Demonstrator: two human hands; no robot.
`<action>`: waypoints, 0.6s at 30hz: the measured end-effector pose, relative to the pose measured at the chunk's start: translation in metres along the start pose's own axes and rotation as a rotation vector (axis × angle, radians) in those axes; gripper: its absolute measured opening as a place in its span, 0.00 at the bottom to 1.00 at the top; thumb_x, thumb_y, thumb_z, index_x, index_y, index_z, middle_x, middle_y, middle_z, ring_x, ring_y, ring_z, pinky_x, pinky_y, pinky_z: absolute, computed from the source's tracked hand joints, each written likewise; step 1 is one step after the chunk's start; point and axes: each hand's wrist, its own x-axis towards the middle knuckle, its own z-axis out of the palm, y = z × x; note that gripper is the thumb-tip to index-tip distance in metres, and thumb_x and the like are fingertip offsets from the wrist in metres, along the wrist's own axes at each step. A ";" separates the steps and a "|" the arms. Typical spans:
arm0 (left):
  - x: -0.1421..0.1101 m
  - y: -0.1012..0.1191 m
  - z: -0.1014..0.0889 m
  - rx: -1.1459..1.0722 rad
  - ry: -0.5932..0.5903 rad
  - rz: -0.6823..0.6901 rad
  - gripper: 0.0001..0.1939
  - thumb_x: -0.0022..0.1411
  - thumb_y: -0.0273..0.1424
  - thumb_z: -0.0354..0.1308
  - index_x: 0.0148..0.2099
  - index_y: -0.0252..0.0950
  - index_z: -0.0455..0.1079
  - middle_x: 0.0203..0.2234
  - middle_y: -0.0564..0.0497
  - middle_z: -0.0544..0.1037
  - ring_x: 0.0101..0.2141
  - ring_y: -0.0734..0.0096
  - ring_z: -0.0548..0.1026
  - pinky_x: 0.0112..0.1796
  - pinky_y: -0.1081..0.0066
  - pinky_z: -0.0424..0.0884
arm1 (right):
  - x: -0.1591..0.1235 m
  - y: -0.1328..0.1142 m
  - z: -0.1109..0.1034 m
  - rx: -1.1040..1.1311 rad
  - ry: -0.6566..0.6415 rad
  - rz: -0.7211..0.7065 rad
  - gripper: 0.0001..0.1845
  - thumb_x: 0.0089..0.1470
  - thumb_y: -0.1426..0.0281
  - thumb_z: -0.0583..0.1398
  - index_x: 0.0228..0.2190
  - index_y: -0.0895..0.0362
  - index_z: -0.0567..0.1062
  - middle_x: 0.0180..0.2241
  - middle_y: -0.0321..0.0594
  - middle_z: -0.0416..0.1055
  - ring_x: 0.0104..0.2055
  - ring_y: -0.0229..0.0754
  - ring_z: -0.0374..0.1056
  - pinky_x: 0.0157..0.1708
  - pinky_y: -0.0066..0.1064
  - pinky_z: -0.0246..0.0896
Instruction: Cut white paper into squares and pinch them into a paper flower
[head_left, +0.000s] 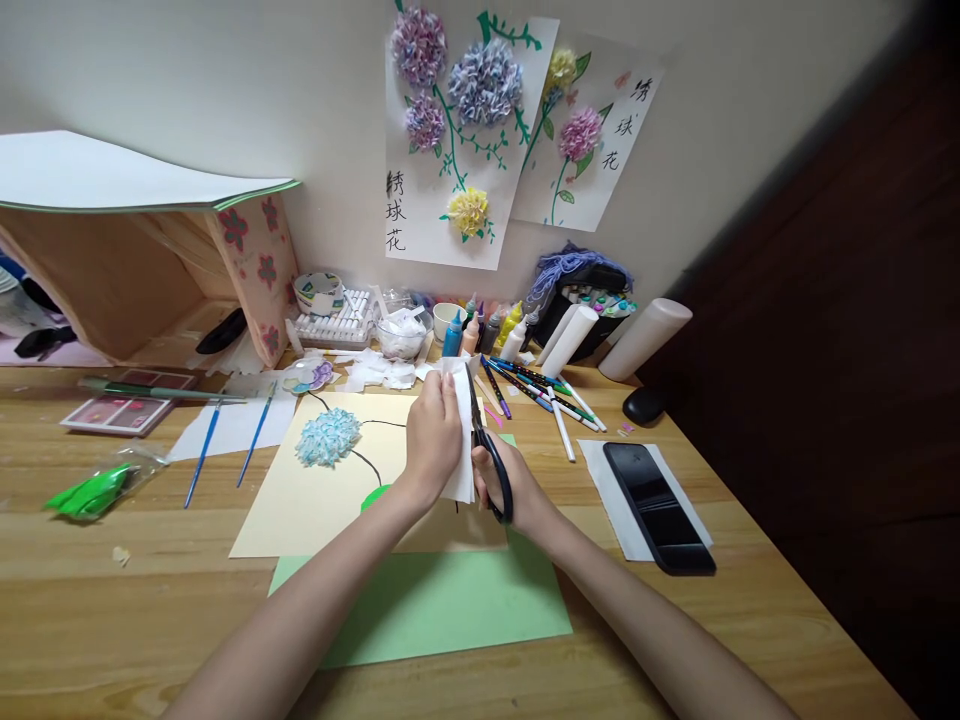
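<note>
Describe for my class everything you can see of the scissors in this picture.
The scissors have a glossy black handle, apparently plastic, with a large curved loop, and slim, dark blades. The right hand grips them by the handle, so part of it is hidden. They are held up over the desk, blades pointing away from the person, at the right edge of the folded-looking white paper. How far the blades are open is unclear.

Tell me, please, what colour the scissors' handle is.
The scissors' handle is black, best seen in the head view.
</note>
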 end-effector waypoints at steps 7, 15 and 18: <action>-0.003 0.004 0.000 -0.018 -0.036 0.000 0.14 0.68 0.36 0.39 0.29 0.40 0.53 0.21 0.55 0.64 0.24 0.70 0.64 0.26 0.73 0.55 | 0.004 -0.001 -0.008 -0.032 -0.011 -0.021 0.34 0.46 0.36 0.41 0.27 0.54 0.60 0.12 0.28 0.58 0.14 0.35 0.58 0.15 0.25 0.54; -0.004 0.006 0.000 -0.054 -0.052 0.009 0.14 0.68 0.36 0.39 0.29 0.39 0.53 0.20 0.55 0.64 0.23 0.72 0.64 0.25 0.73 0.55 | 0.005 0.000 -0.008 -0.026 0.055 0.013 0.30 0.47 0.38 0.48 0.25 0.53 0.60 0.11 0.28 0.58 0.12 0.36 0.59 0.13 0.26 0.54; -0.002 0.003 0.001 -0.103 -0.061 0.001 0.14 0.68 0.36 0.39 0.29 0.39 0.54 0.22 0.55 0.65 0.23 0.72 0.65 0.25 0.73 0.56 | 0.010 0.001 -0.008 0.098 0.143 0.098 0.30 0.44 0.37 0.50 0.25 0.53 0.61 0.11 0.27 0.58 0.11 0.35 0.57 0.11 0.26 0.53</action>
